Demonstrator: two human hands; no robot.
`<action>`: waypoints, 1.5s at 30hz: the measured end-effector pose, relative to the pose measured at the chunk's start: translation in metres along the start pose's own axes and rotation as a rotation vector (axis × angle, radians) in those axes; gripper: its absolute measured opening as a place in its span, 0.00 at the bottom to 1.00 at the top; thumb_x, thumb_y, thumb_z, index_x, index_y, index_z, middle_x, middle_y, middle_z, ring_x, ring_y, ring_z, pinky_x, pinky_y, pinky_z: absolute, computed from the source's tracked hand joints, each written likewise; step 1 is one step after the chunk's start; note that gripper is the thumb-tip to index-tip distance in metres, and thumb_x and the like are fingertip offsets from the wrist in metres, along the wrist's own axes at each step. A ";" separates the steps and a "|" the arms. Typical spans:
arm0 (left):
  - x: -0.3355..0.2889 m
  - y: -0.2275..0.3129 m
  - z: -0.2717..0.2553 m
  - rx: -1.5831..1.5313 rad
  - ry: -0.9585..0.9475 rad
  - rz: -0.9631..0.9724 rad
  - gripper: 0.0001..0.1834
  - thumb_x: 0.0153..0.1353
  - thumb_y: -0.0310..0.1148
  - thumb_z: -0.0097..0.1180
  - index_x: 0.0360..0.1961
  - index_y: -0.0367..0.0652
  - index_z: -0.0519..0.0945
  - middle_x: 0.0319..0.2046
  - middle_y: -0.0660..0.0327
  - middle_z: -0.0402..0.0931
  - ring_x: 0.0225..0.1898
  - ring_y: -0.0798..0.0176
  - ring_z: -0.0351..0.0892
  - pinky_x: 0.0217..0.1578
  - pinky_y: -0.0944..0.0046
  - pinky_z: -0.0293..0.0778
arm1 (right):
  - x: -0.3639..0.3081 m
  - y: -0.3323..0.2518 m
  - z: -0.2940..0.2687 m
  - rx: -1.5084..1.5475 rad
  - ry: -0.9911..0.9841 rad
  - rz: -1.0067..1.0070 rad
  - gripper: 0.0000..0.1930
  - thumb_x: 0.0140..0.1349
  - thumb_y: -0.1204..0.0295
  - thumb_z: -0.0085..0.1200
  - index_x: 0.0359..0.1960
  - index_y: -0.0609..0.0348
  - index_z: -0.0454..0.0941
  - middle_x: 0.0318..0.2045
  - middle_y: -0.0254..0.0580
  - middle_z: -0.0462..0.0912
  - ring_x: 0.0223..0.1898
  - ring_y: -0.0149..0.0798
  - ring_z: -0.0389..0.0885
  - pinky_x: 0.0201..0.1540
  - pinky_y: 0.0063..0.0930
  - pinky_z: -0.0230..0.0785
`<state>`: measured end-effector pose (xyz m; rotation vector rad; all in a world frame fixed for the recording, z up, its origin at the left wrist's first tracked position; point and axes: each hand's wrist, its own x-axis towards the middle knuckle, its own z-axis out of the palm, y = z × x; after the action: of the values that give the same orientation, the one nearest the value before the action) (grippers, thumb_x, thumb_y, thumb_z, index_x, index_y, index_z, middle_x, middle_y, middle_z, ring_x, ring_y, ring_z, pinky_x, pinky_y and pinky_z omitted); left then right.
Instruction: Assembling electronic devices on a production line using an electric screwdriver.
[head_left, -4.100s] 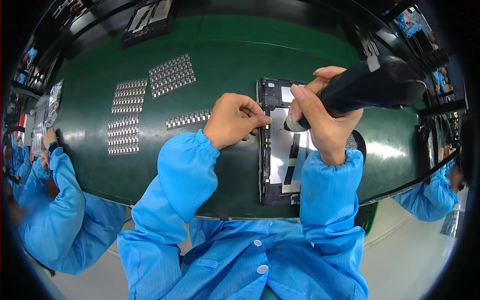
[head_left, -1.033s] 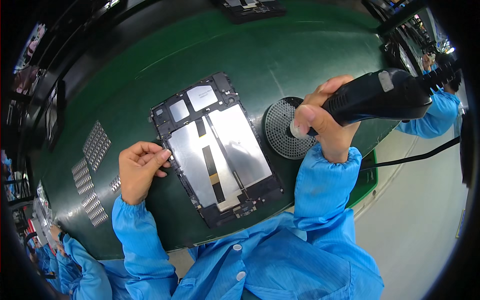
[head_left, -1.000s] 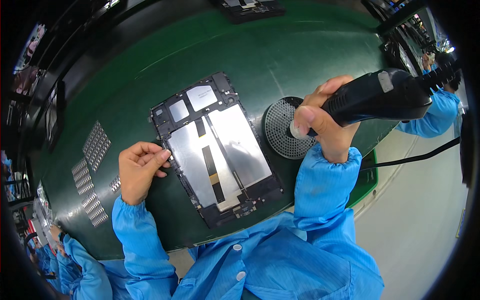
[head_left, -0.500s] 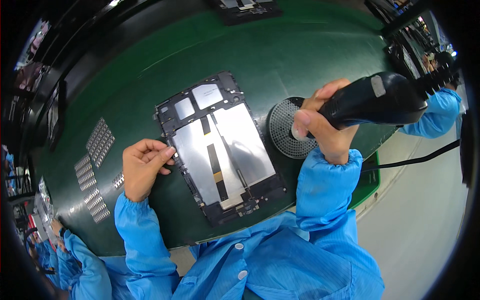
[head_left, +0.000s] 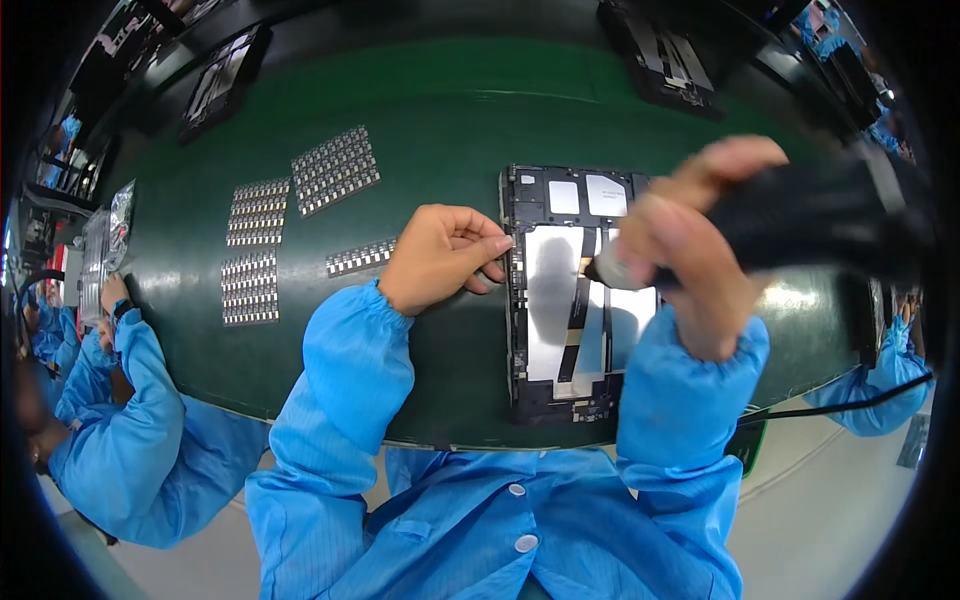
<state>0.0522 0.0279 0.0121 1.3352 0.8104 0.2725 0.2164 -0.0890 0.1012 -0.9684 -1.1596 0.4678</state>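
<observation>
An opened tablet (head_left: 552, 275) lies on the green table, its bright metal plates, dark strips and black circuit frame uncovered. My left hand (head_left: 440, 257) is closed at the tablet's left edge, with the thumb on the rim; the other fingertips are partly hidden. My right hand (head_left: 690, 255) is wrapped round a thick black corded hand tool (head_left: 815, 215), blurred by motion. The tool's pale, dark-tipped end points left, over the tablet's middle. Hand and tool cover the tablet's right part; whether the tip touches it I cannot tell.
Left of my left hand lie several panels of small parts (head_left: 335, 170) and a short strip (head_left: 360, 257). Further devices (head_left: 672, 62) rest at the back. A black cable (head_left: 840, 406) runs along the right. A co-worker's sleeve (head_left: 150, 400) is at the left.
My view has turned left. My right hand has brought the tool leftward from above the round perforated disc to over the tablet; the disc is now hidden. My left hand stays at the tablet's edge.
</observation>
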 end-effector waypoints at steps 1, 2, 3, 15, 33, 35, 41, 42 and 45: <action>0.001 -0.002 0.000 -0.015 -0.010 0.008 0.09 0.58 0.28 0.58 0.34 0.32 0.78 0.25 0.58 0.79 0.26 0.70 0.79 0.21 0.73 0.75 | 0.008 0.003 0.012 -0.059 -0.038 0.032 0.19 0.53 0.78 0.57 0.44 0.60 0.63 0.17 0.39 0.73 0.15 0.33 0.73 0.21 0.27 0.69; 0.002 -0.003 0.000 -0.031 -0.015 0.017 0.09 0.58 0.28 0.58 0.34 0.32 0.78 0.25 0.58 0.79 0.26 0.70 0.79 0.21 0.73 0.75 | 0.014 0.010 0.025 0.004 -0.042 0.045 0.20 0.51 0.79 0.59 0.44 0.61 0.64 0.17 0.40 0.75 0.16 0.33 0.74 0.21 0.26 0.69; 0.002 -0.003 0.001 -0.042 -0.022 0.010 0.08 0.58 0.28 0.58 0.34 0.32 0.78 0.25 0.58 0.79 0.26 0.70 0.79 0.21 0.73 0.75 | 0.019 0.021 0.029 -0.035 -0.048 0.006 0.19 0.49 0.82 0.60 0.42 0.62 0.66 0.16 0.40 0.75 0.16 0.33 0.74 0.22 0.25 0.69; 0.003 -0.003 -0.001 -0.017 -0.031 0.011 0.08 0.58 0.27 0.57 0.31 0.30 0.78 0.25 0.56 0.79 0.26 0.67 0.81 0.22 0.69 0.78 | 0.018 0.050 0.046 0.042 0.002 0.127 0.15 0.47 0.83 0.63 0.36 0.67 0.72 0.16 0.38 0.78 0.15 0.27 0.75 0.20 0.17 0.65; 0.005 -0.010 0.001 -0.040 -0.013 0.051 0.07 0.57 0.27 0.57 0.31 0.31 0.79 0.25 0.55 0.80 0.25 0.67 0.81 0.22 0.70 0.78 | 0.009 0.053 0.048 -0.025 -0.043 0.130 0.16 0.46 0.84 0.64 0.36 0.67 0.72 0.20 0.38 0.78 0.21 0.25 0.75 0.23 0.17 0.67; 0.004 -0.010 0.000 -0.019 -0.015 0.046 0.07 0.57 0.26 0.57 0.30 0.31 0.79 0.25 0.56 0.80 0.25 0.67 0.81 0.22 0.70 0.78 | 0.007 0.053 0.050 -0.009 -0.043 0.136 0.15 0.46 0.84 0.65 0.35 0.66 0.73 0.21 0.37 0.77 0.23 0.25 0.75 0.25 0.16 0.67; 0.005 -0.010 0.002 -0.032 -0.008 0.048 0.07 0.57 0.26 0.57 0.30 0.31 0.79 0.25 0.56 0.80 0.25 0.67 0.81 0.22 0.69 0.78 | 0.009 0.051 0.049 -0.027 -0.027 0.155 0.15 0.46 0.84 0.64 0.36 0.66 0.73 0.20 0.38 0.78 0.20 0.26 0.75 0.25 0.17 0.68; 0.004 -0.010 0.002 -0.032 -0.007 0.048 0.07 0.57 0.26 0.57 0.30 0.31 0.79 0.25 0.56 0.80 0.25 0.67 0.81 0.22 0.69 0.78 | 0.009 0.050 0.049 -0.008 -0.017 0.144 0.16 0.47 0.84 0.64 0.37 0.66 0.72 0.19 0.38 0.78 0.20 0.26 0.76 0.24 0.17 0.68; 0.004 -0.008 0.001 -0.031 -0.015 0.031 0.07 0.57 0.26 0.57 0.30 0.31 0.79 0.25 0.56 0.80 0.25 0.67 0.81 0.22 0.69 0.78 | 0.007 0.046 0.045 0.066 -0.001 0.121 0.17 0.47 0.85 0.63 0.38 0.66 0.71 0.18 0.39 0.78 0.19 0.27 0.76 0.23 0.18 0.67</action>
<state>0.0537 0.0276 0.0032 1.3197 0.7704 0.2978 0.1850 -0.0412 0.0704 -0.9844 -1.0835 0.5998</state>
